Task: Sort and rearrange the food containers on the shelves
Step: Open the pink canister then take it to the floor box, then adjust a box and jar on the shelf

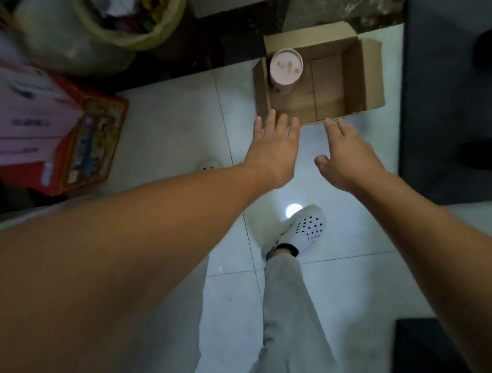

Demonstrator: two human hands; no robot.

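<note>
Head view, looking straight down at the tiled floor (177, 118).

- Open cardboard box (371, 72) sits on the floor by the dark wall base, flaps up. I read it as a carrier for moving stock, which is why it sits low, within arm's reach.
- One food container in it: a round tub with a pink printed lid (286, 65), upright against the box's left wall. The rest of the box floor shows only cardboard.
- No shelves I can identify. A dark unit (449, 87) stands just right of the box; I cannot tell what it is.

Hands:
- Left hand (274, 147): fingers straight and slightly spread, palm down, holding nothing. The fingertips reach the box's near-left corner. Contact with the rim I cannot confirm.
- Right hand (349, 154): relaxed, fingers loosely extended, thumb out to the side, also empty. The fingertips are just at the near edge, toward its middle.
- Both arms point at the near wall, so my guess is a two-handed reach for the box rather than for the tub.

Surroundings: red and pink cartons (33, 113) stacked at left, a stuffed bag (85, 31) beyond them, and a white clog (305, 226) under the arms.
</note>
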